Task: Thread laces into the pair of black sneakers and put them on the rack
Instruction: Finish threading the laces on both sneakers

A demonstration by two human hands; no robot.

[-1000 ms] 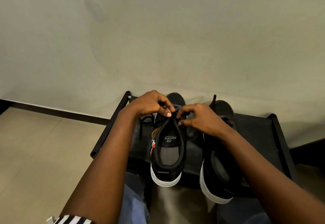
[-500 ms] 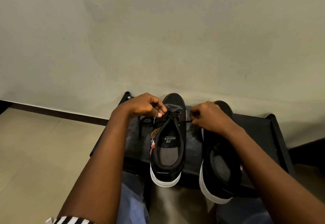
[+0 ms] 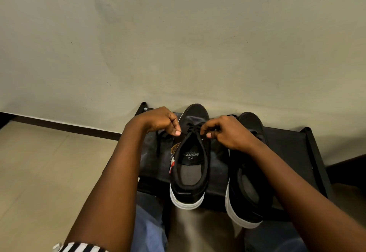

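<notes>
Pale floor tiles and a plain wall surround the black rack, on which both sneakers are set. On the left sneaker, nearer the wall than its heel, the lace is pinched by the left hand and right hand. Since a moment ago the hands have been drawn closer together, suggesting tying is underway. The right sneaker lies just beside.

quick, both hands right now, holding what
Left hand: fingers curled, pinching the lace at the left sneaker.
Right hand: fingers curled, pinching the same lace from the other side.
</notes>
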